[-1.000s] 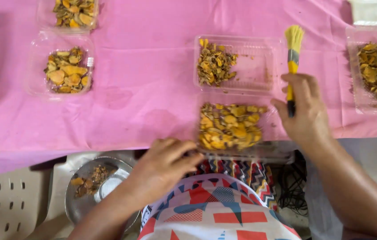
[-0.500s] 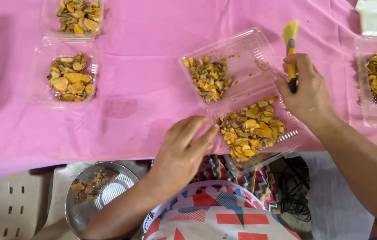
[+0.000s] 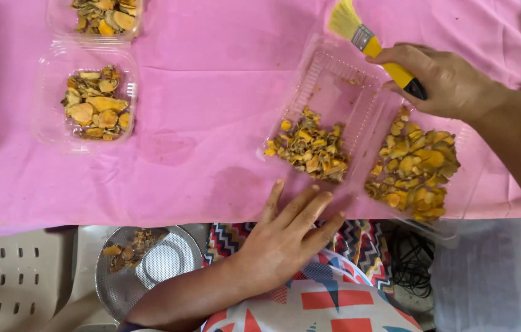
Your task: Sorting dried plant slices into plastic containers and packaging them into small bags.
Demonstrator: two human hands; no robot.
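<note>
The surface point(image 3: 211, 92) under both hands is pink, with a few darker damp-looking patches just ahead of the left hand point(image 3: 285, 237). The brush point(image 3: 374, 46) in the right hand point(image 3: 445, 80) has pale yellow bristles, a silver band and a yellow handle turning black at the end. The open tray point(image 3: 340, 98) between the hands is clear plastic; the pieces point(image 3: 411, 166) in it are orange-yellow and brown. Far left of the left hand, two more clear tubs point(image 3: 48, 104) hold the same orange and brown. Below the left hand, cloth point(image 3: 346, 301) shows zigzags and triangles in red, white, blue and yellow. The bowl point(image 3: 168, 264) is silver, the chair point(image 3: 8, 276) cream.
</note>
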